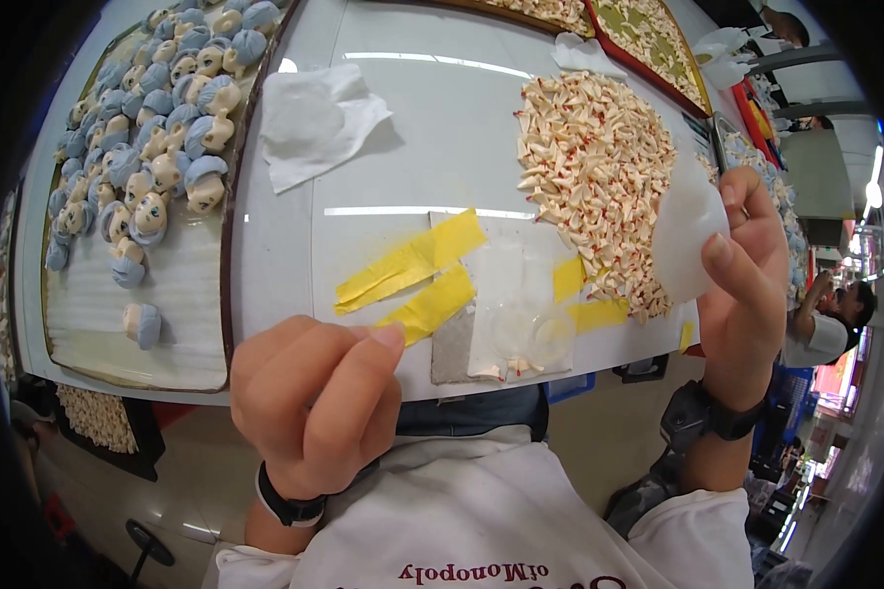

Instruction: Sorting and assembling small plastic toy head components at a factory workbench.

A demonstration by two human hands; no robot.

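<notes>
"Where is the white disc (680,236), and how is it held?"

"It stands over the near right part of the pile of small pale pieces (594,147), gripped at its right edge by the right hand (748,250), thumb on the near face, fingers bent around. The edge grip probably leaves most of the face uncovered."

"And the left hand (314,398)?"

"Its fingers curl inward, the tips beside a yellow tape strip (432,306); whether they pinch anything, one cannot tell. The strips cross from the surface (442,118) onto the grey board (451,361), likely to anchor it."

"Which way does the disc point?"

"Its long axis runs roughly away from the person, top end leaning slightly right; the broad face looks left."
</notes>
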